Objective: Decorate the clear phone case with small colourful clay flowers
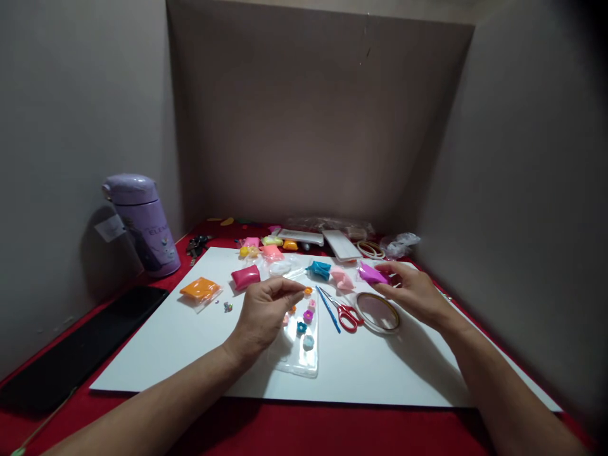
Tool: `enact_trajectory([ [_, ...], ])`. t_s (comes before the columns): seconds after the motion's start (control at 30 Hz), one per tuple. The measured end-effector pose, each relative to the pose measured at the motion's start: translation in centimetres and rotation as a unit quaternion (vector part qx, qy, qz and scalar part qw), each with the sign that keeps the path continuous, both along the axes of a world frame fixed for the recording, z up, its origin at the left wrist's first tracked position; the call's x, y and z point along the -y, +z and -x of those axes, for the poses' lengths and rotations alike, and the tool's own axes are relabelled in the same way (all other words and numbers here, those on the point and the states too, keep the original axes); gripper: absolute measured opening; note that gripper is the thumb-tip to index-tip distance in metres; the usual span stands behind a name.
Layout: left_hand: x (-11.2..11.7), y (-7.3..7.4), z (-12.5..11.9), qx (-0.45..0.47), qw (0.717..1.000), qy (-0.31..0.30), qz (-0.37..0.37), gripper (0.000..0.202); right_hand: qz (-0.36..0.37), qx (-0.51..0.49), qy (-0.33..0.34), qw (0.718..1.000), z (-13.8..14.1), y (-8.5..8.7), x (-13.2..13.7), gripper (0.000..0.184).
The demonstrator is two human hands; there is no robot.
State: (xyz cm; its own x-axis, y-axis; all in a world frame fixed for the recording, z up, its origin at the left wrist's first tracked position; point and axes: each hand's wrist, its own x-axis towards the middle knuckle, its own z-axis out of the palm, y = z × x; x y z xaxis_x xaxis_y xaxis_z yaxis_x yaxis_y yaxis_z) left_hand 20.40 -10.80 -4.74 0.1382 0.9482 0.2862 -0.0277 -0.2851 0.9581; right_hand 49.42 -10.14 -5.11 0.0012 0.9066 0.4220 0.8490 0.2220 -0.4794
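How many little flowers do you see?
7 in view: an orange flower by the left hand's fingertips; down the clear case's right side, a pink, purple, teal and pale blue one; beside the hand, another orange and a peach one. The hand may hide more.

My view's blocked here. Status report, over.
Left hand over clear case, by orange flower. Right hand at purple packet, grip unclear. More flowers on case. Scissors, blue stick between hands.

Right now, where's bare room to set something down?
The white board shows bare patches front left, between orange packet and left forearm, and front right, between clear case and right forearm. Crowded: around the scissors and back among packets.
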Motion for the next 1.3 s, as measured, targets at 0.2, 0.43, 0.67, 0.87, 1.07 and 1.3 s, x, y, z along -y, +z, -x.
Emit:
enact_trajectory([
  [0.2,0.1,-0.1,0.0,-0.026,1.000,-0.009,-0.013,0.012,0.065,-0.044,-0.021,0.997,-0.2,-1.1,-0.5,0.031],
  [0.43,-0.1,-0.4,0.2,-0.043,0.999,-0.017,-0.008,0.028,0.077,-0.041,-0.099,0.991,-2.6,-0.7,-0.8,0.034],
  [0.67,0.0,-0.3,0.2,-0.063,0.998,-0.017,-0.024,0.025,0.015,0.037,-0.119,0.992,-0.7,-0.5,-0.6,0.027],
  [0.87,-0.1,-0.3,0.5,-0.067,0.997,-0.026,-0.027,0.035,0.001,0.072,-0.104,0.992,-0.8,-1.9,-1.2,0.022],
  [1.07,-0.2,-0.4,0.2,-0.040,0.999,-0.002,-0.024,0.030,-0.021,0.090,-0.101,0.991,-1.0,-2.9,-1.8,0.023],
  [1.3,-0.3,-0.2,0.5,-0.058,0.997,0.014,-0.046,0.035,-0.038,0.093,-0.101,0.990,-1.1,-3.1,-1.8,0.024],
])
